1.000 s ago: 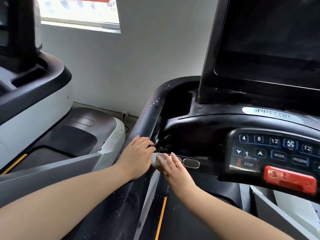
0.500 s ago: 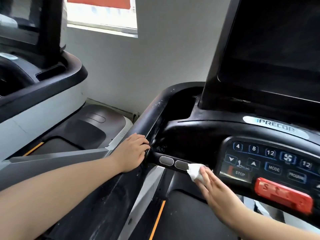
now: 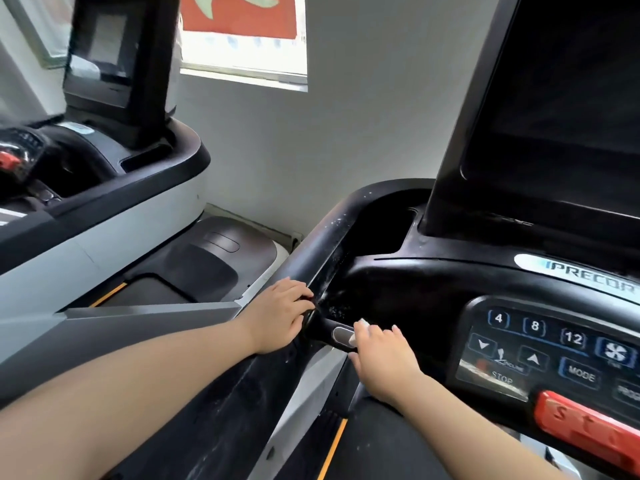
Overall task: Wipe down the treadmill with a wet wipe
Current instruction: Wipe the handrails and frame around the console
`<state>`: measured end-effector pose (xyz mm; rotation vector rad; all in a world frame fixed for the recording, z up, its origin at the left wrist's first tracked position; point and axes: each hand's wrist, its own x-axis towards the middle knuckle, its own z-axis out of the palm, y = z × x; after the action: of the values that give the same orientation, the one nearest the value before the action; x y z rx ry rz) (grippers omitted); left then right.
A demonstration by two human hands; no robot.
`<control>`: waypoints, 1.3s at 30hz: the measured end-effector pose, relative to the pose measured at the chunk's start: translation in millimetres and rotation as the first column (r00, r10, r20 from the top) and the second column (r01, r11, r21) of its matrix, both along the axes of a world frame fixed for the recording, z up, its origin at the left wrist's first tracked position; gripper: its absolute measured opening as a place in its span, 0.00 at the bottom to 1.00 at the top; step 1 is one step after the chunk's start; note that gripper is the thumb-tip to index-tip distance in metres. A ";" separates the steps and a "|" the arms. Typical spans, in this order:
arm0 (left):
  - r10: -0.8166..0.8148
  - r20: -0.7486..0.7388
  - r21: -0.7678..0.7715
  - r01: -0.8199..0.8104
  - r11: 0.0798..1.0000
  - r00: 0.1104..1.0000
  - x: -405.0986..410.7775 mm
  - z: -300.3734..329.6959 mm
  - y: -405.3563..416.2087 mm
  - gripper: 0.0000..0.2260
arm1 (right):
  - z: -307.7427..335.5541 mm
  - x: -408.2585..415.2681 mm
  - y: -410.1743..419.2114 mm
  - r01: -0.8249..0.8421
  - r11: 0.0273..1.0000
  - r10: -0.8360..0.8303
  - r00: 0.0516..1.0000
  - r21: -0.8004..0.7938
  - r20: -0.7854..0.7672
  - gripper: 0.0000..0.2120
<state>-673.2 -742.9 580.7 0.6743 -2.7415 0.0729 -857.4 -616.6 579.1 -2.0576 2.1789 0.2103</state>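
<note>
The black treadmill console (image 3: 415, 282) fills the right of the view, with a dark screen above and a button panel (image 3: 554, 344) below. My right hand (image 3: 384, 358) holds a white wet wipe (image 3: 360, 327) against the short front handlebar, just right of its oval metal sensor (image 3: 343, 336). Most of the wipe is hidden under my fingers. My left hand (image 3: 282, 315) grips the dusty black side rail (image 3: 322, 244) where it meets the handlebar.
A red stop button (image 3: 585, 431) sits at the lower right of the panel. A second treadmill (image 3: 104, 209) stands to the left, its motor cover close to my left arm. A grey wall and a window lie behind.
My right hand has slid the wipe left along the handlebar, from near the button panel back toward the sensor. My left hand has stayed on the side rail.
</note>
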 end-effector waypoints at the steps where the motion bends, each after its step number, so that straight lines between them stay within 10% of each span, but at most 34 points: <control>1: 0.002 0.001 0.006 -0.002 1.000 1.000 -0.3 1.2 0.2 0.16 | 1.5 4.5 -4.2 -0.016 1.000 0.016 1.000 0.000 0.005 0.28; 7: 0.057 -0.015 -0.017 -0.057 0.998 0.998 3.1 -0.2 -0.1 0.18 | -2.4 21.1 -31.3 0.014 0.996 0.014 0.947 -0.084 0.320 0.26; 11: 0.122 -0.118 0.031 -0.119 0.992 0.985 -1.2 3.8 -21.3 0.18 | -1.0 45.9 -50.0 0.330 0.943 -0.161 0.542 -0.033 0.825 0.30; 17: 0.259 -0.104 0.160 -0.241 0.957 0.960 -7.7 -2.0 -41.6 0.19 | -4.3 102.1 -73.3 0.415 0.894 -0.220 0.081 0.168 0.972 0.33; 28: 0.236 -0.099 0.203 -0.212 0.956 0.967 -8.2 -1.6 -43.6 0.20 | -17.4 31.7 -181.1 0.612 0.771 -0.165 -0.070 0.173 0.984 0.24; 39: 0.304 -0.193 0.383 -0.214 0.899 0.933 -16.3 13.7 -62.3 0.18 | -26.9 79.2 -92.9 0.370 0.925 -0.147 0.146 0.084 0.978 0.35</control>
<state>-689.5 -805.1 594.4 1.0697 -2.4247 -0.4323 -778.2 -709.5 552.2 -1.0815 1.5373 -1.1187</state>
